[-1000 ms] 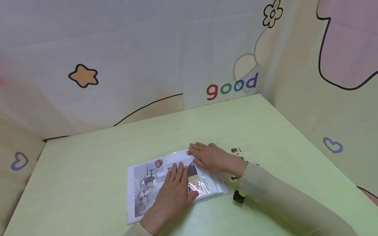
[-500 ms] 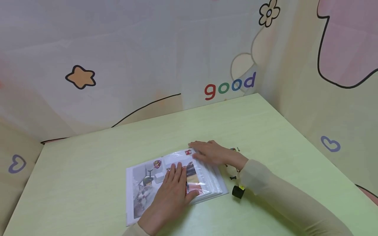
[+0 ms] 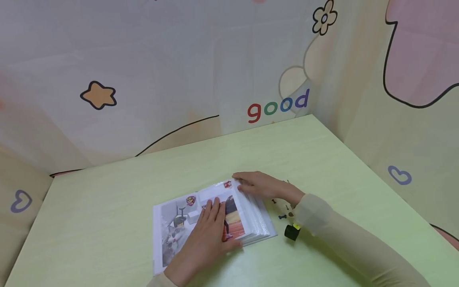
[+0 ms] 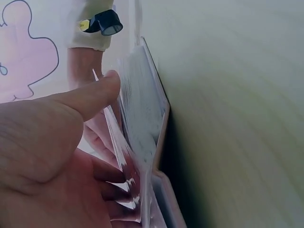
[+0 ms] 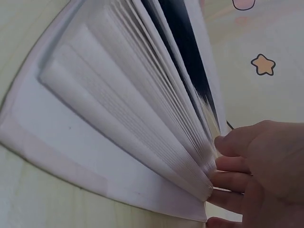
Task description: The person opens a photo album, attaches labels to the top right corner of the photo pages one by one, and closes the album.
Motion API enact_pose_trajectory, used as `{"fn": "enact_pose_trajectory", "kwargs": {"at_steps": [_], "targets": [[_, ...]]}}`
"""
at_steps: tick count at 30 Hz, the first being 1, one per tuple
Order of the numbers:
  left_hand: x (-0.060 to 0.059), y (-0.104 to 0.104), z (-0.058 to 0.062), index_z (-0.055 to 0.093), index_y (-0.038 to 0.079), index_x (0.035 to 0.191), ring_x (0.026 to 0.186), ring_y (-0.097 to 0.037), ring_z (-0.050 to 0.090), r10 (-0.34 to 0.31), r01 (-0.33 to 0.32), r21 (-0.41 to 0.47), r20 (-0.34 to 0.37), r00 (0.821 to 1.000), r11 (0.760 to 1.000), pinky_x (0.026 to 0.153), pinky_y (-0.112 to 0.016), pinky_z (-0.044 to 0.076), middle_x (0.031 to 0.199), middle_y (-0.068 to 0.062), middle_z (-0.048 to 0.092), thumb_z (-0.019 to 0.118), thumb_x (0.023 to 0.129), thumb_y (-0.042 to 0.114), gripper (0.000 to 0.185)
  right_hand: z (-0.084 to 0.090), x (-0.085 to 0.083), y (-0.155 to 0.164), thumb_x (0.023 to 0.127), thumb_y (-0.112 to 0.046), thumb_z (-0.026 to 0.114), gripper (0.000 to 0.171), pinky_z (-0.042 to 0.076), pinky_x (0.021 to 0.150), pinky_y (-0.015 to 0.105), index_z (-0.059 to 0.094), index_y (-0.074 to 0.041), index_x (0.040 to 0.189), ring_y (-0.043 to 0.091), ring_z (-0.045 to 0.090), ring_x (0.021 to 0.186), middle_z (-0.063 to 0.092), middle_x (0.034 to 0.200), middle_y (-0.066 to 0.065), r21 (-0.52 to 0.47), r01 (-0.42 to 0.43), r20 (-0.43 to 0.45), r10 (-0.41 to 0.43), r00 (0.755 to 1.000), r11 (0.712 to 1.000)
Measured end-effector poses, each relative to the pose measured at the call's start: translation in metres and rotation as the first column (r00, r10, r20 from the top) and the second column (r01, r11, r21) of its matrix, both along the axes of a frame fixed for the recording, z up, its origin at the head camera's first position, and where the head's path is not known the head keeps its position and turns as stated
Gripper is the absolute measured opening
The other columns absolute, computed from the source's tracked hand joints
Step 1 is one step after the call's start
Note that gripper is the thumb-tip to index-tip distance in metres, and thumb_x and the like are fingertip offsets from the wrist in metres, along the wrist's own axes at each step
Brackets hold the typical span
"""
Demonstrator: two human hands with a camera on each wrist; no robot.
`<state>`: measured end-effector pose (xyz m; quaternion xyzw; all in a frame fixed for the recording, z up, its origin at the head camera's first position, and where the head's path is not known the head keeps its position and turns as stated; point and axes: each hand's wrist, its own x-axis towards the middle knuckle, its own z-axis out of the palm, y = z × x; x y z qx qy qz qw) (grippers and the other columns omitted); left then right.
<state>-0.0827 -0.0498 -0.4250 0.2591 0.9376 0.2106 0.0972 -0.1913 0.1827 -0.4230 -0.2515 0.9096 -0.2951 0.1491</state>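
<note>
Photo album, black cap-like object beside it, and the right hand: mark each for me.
photo album (image 3: 172, 223), head view, on the open left page with the cat photo.
black cap-like object (image 3: 291, 232), head view, on its dark body.
right hand (image 3: 259, 185), head view, on the back of the hand at the page edges.

The far half of the green table (image 3: 272, 147) is left open, bounded at the back and on the right by the printed backdrop walls (image 3: 179, 59), which meet at the far right corner. Open surface is also found to the left of the photo album (image 3: 168, 223), as far as the table's left edge. The near middle is taken up by the album, with the left hand (image 3: 206, 233) laid flat on its open page and the right hand (image 3: 259, 185) at the fanned pages. Passage just right of the album is narrowed by a small black cylinder (image 3: 292, 232), scattered stickers (image 3: 283, 216) and the right forearm (image 3: 351, 247).
</note>
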Motion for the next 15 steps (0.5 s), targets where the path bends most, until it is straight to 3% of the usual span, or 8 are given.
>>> {"fn": "enact_pose_trajectory", "kwargs": {"at_steps": [7, 11, 15], "targets": [[0.002, -0.003, 0.004, 0.029, -0.009, 0.158, 0.155, -0.046, 0.011, 0.015, -0.014, 0.075, -0.009, 1.000, 0.997, 0.123, -0.055, 0.021, 0.167, -0.029, 0.017, 0.078, 0.091, 0.047, 0.100, -0.002, -0.001, -0.002, 0.109, -0.029, 0.053, 0.053, 0.037, 0.116, 0.051, 0.046, -0.003, 0.155, 0.033, 0.043, 0.145, 0.048, 0.156, 0.015, -0.058, -0.005, -0.030, 0.003, 1.000, 0.998], [0.007, -0.004, 0.010, 0.041, -0.007, 0.153, 0.154, -0.045, 0.018, 0.017, -0.005, 0.136, -0.082, 0.996, 0.991, 0.119, -0.056, 0.029, 0.166, -0.025, 0.023, 0.077, 0.094, 0.033, 0.080, -0.005, -0.001, -0.003, 0.106, -0.025, 0.060, 0.051, 0.039, 0.115, 0.051, 0.049, -0.008, 0.154, 0.032, 0.046, 0.144, 0.049, 0.156, 0.012, -0.067, -0.038, -0.074, 0.033, 0.997, 0.997], [0.015, -0.004, 0.019, 0.050, -0.002, 0.150, 0.152, -0.036, 0.030, 0.050, -0.017, 0.187, -0.173, 0.984, 0.982, 0.114, -0.053, 0.039, 0.165, -0.016, 0.033, 0.073, 0.095, 0.022, 0.064, -0.005, 0.000, -0.004, 0.103, -0.021, 0.066, 0.051, 0.037, 0.117, 0.049, 0.054, -0.007, 0.151, 0.030, 0.042, 0.146, 0.047, 0.158, 0.010, -0.006, -0.081, -0.132, 0.080, 0.988, 0.997]]}}
